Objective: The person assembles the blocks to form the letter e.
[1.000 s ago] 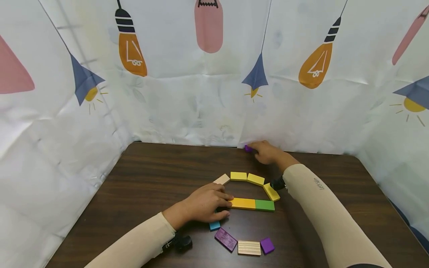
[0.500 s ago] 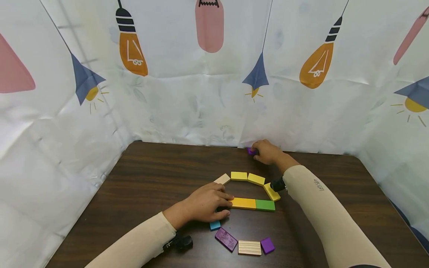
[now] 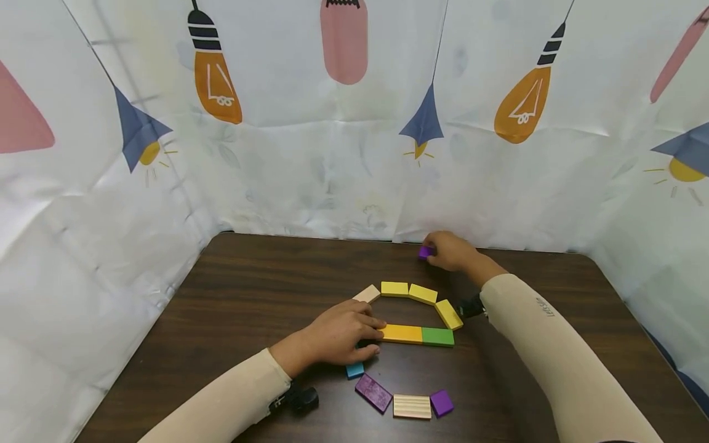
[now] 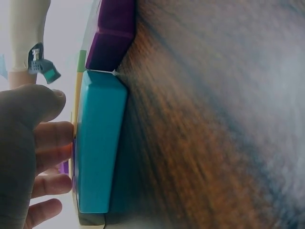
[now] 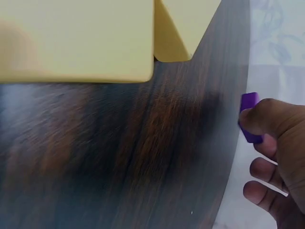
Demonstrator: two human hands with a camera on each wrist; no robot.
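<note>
Near the table's far edge, my right hand point(image 3: 451, 251) pinches a small purple block point(image 3: 425, 253). In the right wrist view, the thumb presses on that purple block point(image 5: 250, 102), with the other fingers loosely bent. My left hand point(image 3: 343, 335) lies over the left end of a block arrangement, fingertips at the end of an orange block point(image 3: 403, 333). A green block point(image 3: 437, 336) continues that row. Below the left hand is a blue block point(image 3: 355, 370), seen close up as a teal block point(image 4: 100, 143) in the left wrist view. What lies beneath the palm is hidden.
Several yellow blocks point(image 3: 423, 295) and a pale wooden block point(image 3: 367, 294) form an arc behind the row. Nearer are a marbled purple block point(image 3: 373, 392), a striped wooden block point(image 3: 412, 407) and a purple square block point(image 3: 442, 403). A patterned curtain point(image 3: 332, 184) borders the dark table point(image 3: 266, 271).
My right hand has moved the small purple block rightward and slightly nearer, away from the curtain at the far edge. The left hand has stayed in place.
</note>
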